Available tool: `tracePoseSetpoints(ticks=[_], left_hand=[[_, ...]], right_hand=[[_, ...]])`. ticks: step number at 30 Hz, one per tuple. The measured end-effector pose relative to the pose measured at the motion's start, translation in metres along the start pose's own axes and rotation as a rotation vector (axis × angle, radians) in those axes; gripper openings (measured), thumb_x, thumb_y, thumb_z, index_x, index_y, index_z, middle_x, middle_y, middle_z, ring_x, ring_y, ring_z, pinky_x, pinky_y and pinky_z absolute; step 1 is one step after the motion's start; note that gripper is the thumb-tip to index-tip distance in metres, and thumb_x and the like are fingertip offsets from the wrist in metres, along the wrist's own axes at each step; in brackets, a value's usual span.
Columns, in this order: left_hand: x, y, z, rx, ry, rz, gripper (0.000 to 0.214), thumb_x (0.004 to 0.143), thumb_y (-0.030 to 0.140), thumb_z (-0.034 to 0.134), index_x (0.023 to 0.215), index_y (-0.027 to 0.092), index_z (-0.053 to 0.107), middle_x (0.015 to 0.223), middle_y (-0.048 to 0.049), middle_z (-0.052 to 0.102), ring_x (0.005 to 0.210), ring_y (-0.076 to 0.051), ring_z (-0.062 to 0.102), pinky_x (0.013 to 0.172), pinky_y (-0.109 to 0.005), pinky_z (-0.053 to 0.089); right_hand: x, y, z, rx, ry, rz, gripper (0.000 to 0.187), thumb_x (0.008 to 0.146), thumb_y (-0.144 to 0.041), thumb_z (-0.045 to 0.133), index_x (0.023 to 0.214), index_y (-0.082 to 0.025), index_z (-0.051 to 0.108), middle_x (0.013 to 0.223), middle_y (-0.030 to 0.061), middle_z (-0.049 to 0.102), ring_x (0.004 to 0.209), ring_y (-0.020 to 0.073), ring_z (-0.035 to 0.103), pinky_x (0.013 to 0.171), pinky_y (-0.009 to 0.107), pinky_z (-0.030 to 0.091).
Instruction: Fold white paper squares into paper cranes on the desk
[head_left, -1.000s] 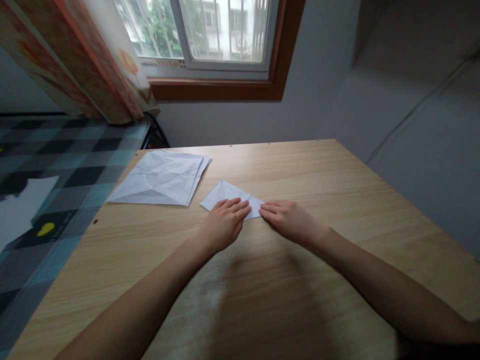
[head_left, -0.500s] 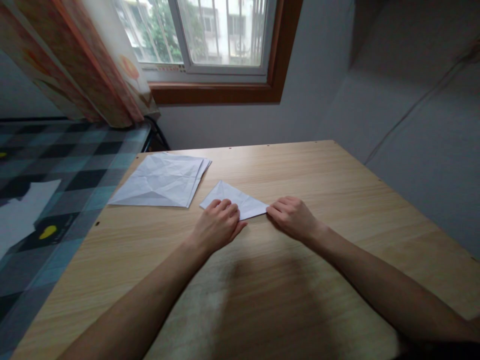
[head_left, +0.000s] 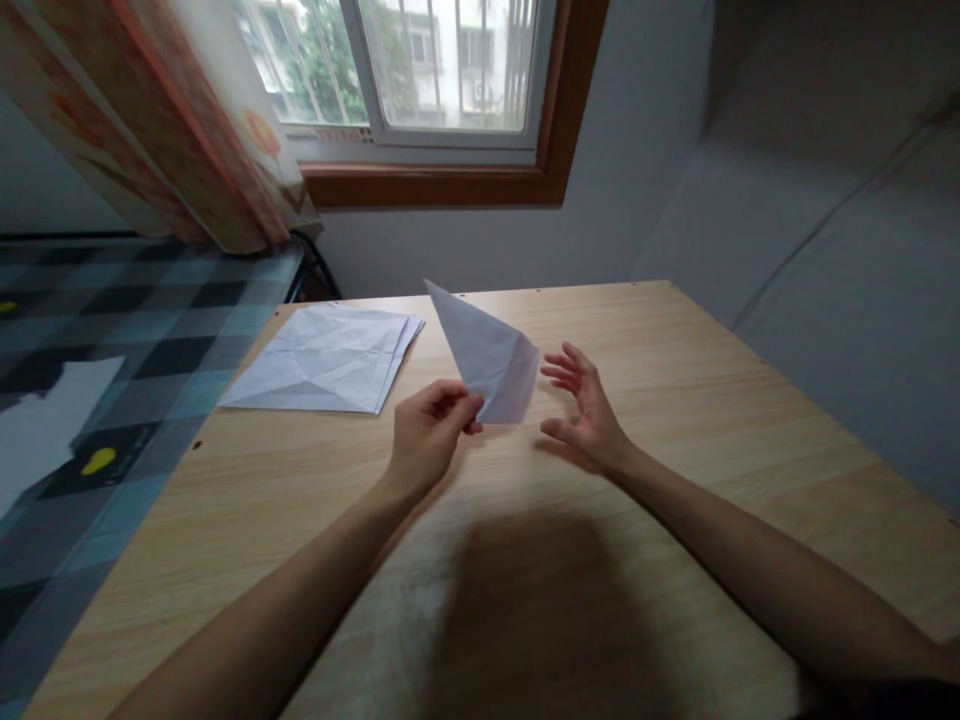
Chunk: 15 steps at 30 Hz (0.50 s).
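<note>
A folded sheet of white paper (head_left: 491, 360) is held up off the table, tilted, with one sharp corner pointing up and to the left. My left hand (head_left: 431, 425) pinches its lower left edge between thumb and fingers. To the right of the paper is my right hand (head_left: 585, 405), open, its fingers spread and its thumb apart. A small gap separates its fingertips from the paper's right edge. A stack of creased white paper sheets (head_left: 322, 360) lies on the table to the left, beyond my left hand.
The light wooden table (head_left: 675, 400) reaches back towards the wall below a window (head_left: 450, 70). On the left is a surface with a checked cloth (head_left: 247, 290), where a torn-edged white paper (head_left: 60, 420) lies. A curtain (head_left: 172, 120) hangs at the upper left.
The folded paper was flat on the table under both hands. It is now raised and turned in my left hand, while my right hand has let go and opened.
</note>
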<state>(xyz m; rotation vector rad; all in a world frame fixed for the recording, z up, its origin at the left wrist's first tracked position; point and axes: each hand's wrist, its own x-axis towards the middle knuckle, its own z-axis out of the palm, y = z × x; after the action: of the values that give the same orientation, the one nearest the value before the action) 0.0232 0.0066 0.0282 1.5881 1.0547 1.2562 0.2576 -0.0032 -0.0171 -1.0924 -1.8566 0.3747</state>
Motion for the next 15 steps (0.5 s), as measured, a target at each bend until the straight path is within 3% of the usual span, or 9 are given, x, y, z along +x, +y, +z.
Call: tracePoseSetpoints(ticks=[4, 7, 11, 13, 15], left_hand=[[0.008, -0.008, -0.001, -0.231, 0.001, -0.253, 0.032, 0.068, 0.04, 0.076, 0.081, 0.017, 0.057, 0.056, 0.0048, 0.061, 0.045, -0.011, 0.059, 0.049, -0.023, 0.047], [0.007, -0.015, -0.004, -0.079, -0.004, -0.33, 0.034, 0.071, 0.037, 0.073, 0.091, 0.02, 0.052, 0.051, 0.0068, 0.06, 0.041, -0.013, 0.056, 0.046, -0.023, 0.043], [0.001, -0.017, -0.009, 0.55, -0.08, -0.099, 0.019, 0.081, 0.026, 0.065, 0.097, 0.02, 0.055, 0.059, 0.0024, 0.064, 0.052, -0.017, 0.062, 0.053, -0.028, 0.045], [-0.001, -0.018, -0.011, 0.86, -0.139, 0.079, 0.014, 0.085, 0.025, 0.061, 0.098, 0.019, 0.061, 0.073, -0.0052, 0.07, 0.071, -0.024, 0.068, 0.065, -0.035, 0.052], [-0.001, -0.022, -0.013, 1.032, -0.238, 0.284, 0.018, 0.09, 0.026, 0.056, 0.103, 0.018, 0.065, 0.099, -0.0121, 0.073, 0.096, -0.029, 0.068, 0.082, -0.042, 0.053]], right_hand=[[-0.001, -0.005, 0.0, -0.085, 0.089, 0.027, 0.086, 0.09, -0.062, 0.054, 0.154, -0.027, 0.01, 0.154, 0.021, 0.032, 0.132, 0.0338, 0.049, 0.102, 0.053, 0.048], [-0.002, -0.009, -0.003, -0.216, 0.04, -0.086, 0.078, 0.088, -0.061, 0.059, 0.15, -0.023, 0.029, 0.152, 0.0207, 0.037, 0.139, 0.0361, 0.04, 0.11, 0.057, 0.041], [-0.006, -0.017, 0.0, -0.342, -0.223, -0.238, 0.074, 0.083, -0.065, 0.064, 0.136, -0.016, 0.051, 0.146, 0.0217, 0.048, 0.137, 0.0373, 0.042, 0.112, 0.057, 0.038], [-0.008, -0.022, 0.004, -0.415, -0.316, -0.307, 0.069, 0.083, -0.064, 0.065, 0.13, -0.014, 0.057, 0.144, 0.0226, 0.051, 0.136, 0.0389, 0.043, 0.111, 0.058, 0.038], [-0.008, -0.028, 0.006, -0.47, -0.383, -0.361, 0.06, 0.086, -0.058, 0.064, 0.124, -0.011, 0.062, 0.141, 0.0228, 0.055, 0.132, 0.039, 0.047, 0.109, 0.057, 0.041]])
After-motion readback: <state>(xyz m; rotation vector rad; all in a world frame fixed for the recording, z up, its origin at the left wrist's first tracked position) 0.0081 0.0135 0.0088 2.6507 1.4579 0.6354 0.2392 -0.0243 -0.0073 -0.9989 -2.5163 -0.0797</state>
